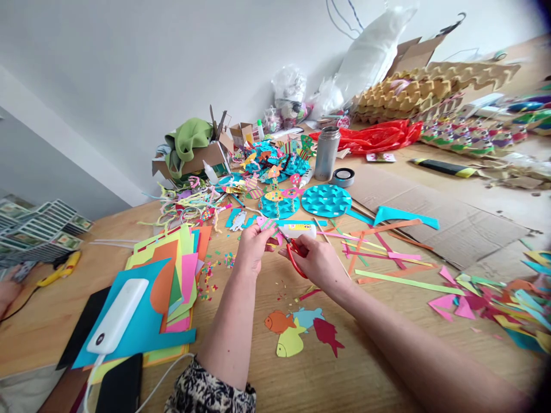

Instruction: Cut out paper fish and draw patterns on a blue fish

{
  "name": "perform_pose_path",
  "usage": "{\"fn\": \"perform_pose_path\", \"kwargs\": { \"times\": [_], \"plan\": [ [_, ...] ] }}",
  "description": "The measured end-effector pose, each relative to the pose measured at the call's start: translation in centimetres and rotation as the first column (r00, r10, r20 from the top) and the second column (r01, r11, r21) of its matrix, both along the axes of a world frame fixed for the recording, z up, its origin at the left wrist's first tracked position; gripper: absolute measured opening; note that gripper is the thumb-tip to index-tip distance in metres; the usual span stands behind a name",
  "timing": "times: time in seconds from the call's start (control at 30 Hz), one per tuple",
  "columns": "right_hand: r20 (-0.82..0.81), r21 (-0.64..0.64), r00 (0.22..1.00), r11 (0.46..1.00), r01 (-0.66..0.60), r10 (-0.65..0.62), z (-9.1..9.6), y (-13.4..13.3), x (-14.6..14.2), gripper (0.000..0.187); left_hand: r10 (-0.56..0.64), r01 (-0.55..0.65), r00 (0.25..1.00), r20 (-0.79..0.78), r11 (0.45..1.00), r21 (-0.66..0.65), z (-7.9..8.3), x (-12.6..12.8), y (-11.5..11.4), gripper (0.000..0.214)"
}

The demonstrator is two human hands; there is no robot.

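Fingers, left: the left hand (253, 248) pinches a pink striped fish (267, 223) of paper, thumb against its edge, held up over the wooden desk (327, 384).
Fingers, right: the right hand (321, 264) grips red-handled scissors (290, 248), blades reaching the fish's near edge; whether they are cutting through at this instant cannot be told.
Pink fish: between the two hands at mid-desk, in front of a white glue bottle (299, 230), its body already banded in coloured strips; trimming looks to be the step in hand.
Plain fish: an orange fish (279, 322), a light-blue fish (310, 319), a yellow fish (290, 343) and a dark red fish (328, 336) lie close together below the hands, cut out but bearing no stripes; judged by the pink one, their decoration is left to do.
Blue discs: patterned fish stand over the left disc (279, 207), which looks well advanced; the right disc (326, 201) shows ridges dotted with small pale patches, and seems less far along.
Paper supply: narrow paper strips (400, 283) lie right of the hands, offcuts (508, 304) beyond them; confetti (210, 278) is scattered beside a stack of coloured sheets (189, 269) on the left, so material for more remains.
Behind: a steel flask (327, 152), uncapped, with its lid (343, 176) just beside it.
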State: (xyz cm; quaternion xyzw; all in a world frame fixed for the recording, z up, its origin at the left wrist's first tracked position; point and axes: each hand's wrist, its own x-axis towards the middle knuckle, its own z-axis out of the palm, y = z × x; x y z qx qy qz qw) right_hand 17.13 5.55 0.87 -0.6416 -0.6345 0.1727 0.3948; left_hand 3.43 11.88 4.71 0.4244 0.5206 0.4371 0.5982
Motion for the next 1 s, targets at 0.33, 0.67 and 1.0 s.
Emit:
{"fn": "perform_pose_path", "kwargs": {
  "times": [0.33,0.67,1.0],
  "plan": [
    [0.005,0.006,1.000,1.000,0.000,0.000,-0.07,0.06,0.05,0.039,-0.020,0.020,0.999,-0.031,1.000,0.012,-0.10,-0.06,-0.14,0.008],
    [-0.064,-0.004,0.998,1.000,-0.006,0.006,0.06,0.11,0.00,0.046,-0.024,0.025,0.999,-0.036,0.999,0.021,-0.12,-0.08,-0.12,0.009],
    [-0.099,-0.021,0.995,0.999,-0.033,0.030,-0.02,0.15,0.05,0.046,-0.032,0.032,0.999,-0.034,0.999,0.013,-0.02,-0.07,-0.17,0.009]
  ]
}}
